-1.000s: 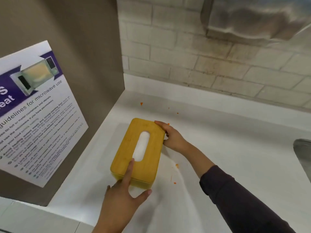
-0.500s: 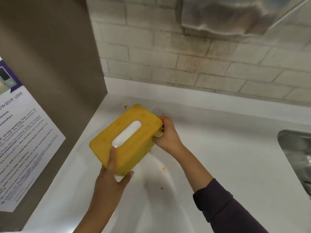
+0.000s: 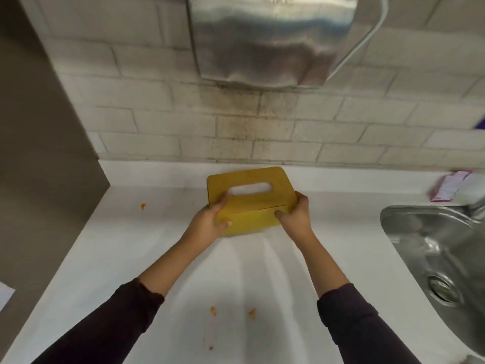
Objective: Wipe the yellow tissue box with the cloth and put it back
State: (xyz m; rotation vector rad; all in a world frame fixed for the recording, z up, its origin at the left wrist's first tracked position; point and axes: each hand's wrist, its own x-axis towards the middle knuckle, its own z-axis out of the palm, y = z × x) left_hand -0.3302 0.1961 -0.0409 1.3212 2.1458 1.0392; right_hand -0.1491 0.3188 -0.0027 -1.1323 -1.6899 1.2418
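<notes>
The left hand (image 3: 207, 225) grips the left end of the yellow tissue box (image 3: 252, 199). Its fingers are closed around the corner, with some on top near the slot and the thumb on the front side. The right hand (image 3: 295, 219) grips the right end of the same box, with its thumb pressed on the front side and the other fingers wrapped around the far end. So the box sits right between the 2 hands, and both hands touch it.

The box has a long white slot in its top (the top faces up and tips a little toward the camera). It looks held just above the white bench (image 3: 126, 253), near the back wall, but I cannot tell if its bottom touches the bench.

Both arms wear dark sleeves (image 3: 112, 329) pushed up from the wrists.

A few small orange crumbs (image 3: 213, 310) lie on the bench close to the person, and 1 more lies off to the left. A shiny metal sink (image 3: 430, 261) is on the right. A metal dispenser (image 3: 270, 38) hangs on the brick wall (image 3: 147, 119) above the box. A brown panel (image 3: 34, 143) stands on the left. A small pink and white packet (image 3: 448, 185) lies near the sink, too blurry to read.
</notes>
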